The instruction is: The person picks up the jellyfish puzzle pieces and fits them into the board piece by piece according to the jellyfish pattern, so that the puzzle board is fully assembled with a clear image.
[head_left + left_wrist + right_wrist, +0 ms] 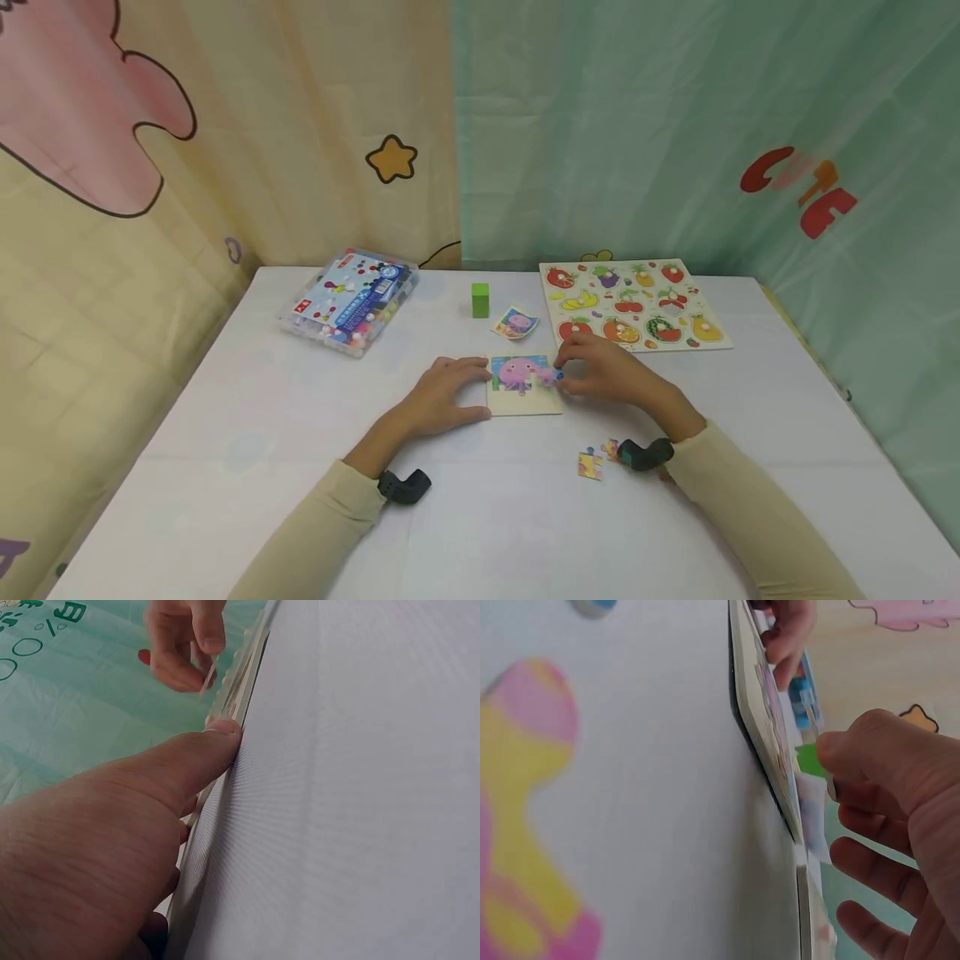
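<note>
A wooden puzzle board lies on the table, its upper part filled with pieces showing a pink octopus. My left hand rests at the board's left edge, fingers by the upper part and thumb at the lower corner. Over the board's right side, my right hand pinches a small pink and blue puzzle piece between thumb and forefinger. The right wrist view shows that piece edge-on, with the other fingers loosely bent. Loose yellow and pink puzzle pieces lie near my right wrist.
Behind the board are a small octopus picture card and a green block. A fruit puzzle board stands at the back right. At the back left lies a clear plastic case of colourful parts. Curtains hang behind the table.
</note>
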Motion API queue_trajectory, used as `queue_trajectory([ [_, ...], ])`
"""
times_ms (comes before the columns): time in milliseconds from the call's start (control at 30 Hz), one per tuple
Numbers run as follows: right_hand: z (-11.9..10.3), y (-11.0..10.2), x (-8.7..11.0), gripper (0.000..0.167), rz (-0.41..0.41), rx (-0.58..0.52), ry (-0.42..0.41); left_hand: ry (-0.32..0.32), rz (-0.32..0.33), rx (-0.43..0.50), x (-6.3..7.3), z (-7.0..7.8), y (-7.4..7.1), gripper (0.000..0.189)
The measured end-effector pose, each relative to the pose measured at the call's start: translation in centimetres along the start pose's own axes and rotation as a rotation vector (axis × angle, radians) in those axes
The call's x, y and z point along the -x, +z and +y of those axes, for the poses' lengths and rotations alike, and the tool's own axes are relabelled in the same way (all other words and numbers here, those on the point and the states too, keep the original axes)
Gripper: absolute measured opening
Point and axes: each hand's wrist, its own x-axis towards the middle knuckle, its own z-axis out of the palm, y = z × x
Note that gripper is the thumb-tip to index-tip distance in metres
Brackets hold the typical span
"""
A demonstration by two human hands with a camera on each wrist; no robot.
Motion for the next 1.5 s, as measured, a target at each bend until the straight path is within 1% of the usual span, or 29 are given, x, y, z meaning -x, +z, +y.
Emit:
queue_trajectory([
  [100, -0.5, 0.9, -1.1, 0.016, -0.046, 0.041, 0.032, 0.004, -0.012, 0.001, 0.0, 0.0, 0.1, 0.058],
  [200, -0.7, 1.5, -1.4, 0.018, -0.061, 0.052, 0.065, 0.007, -0.012, 0.001, 0.1, 0.1, 0.1, 0.058],
  [333, -0.7, 2.1, -1.5, 0.021, -0.046, 0.029, 0.067, 0.013, 0.006, 0.005, 0.2, 0.1, 0.0, 0.056],
  [433, -0.5, 2.4, -1.5, 0.022, -0.034, 0.032, 0.058, 0.013, 0.003, 0.001, 0.2, 0.0, -0.1, 0.057],
  [600, -0.4, 2.4, -1.5, 0.023, -0.037, 0.043, 0.082, 0.01, -0.008, -0.009, 0.0, -0.1, -0.2, 0.058],
  [767, -0.3, 2.5, -1.4, 0.024, -0.042, 0.026, 0.098, 0.0, -0.013, -0.013, -0.1, -0.1, -0.2, 0.058],
  [933, -0.4, 2.4, -1.4, 0.021, -0.041, 0.015, 0.084, -0.007, -0.014, -0.015, 0.0, 0.0, -0.2, 0.058],
  [1200, -0.5, 2.4, -1.5, 0.023, -0.038, -0.002, 0.042, -0.006, -0.007, -0.024, 0.1, -0.1, -0.3, 0.058],
  [1400, -0.5, 2.3, -1.4, 0.022, -0.031, 0.005, 0.003, 0.015, 0.006, -0.013, 0.1, -0.1, -0.3, 0.057],
  [1500, -0.5, 2.3, -1.4, 0.021, -0.032, 0.014, -0.009, 0.014, 0.003, -0.013, 0.0, -0.2, -0.2, 0.057],
])
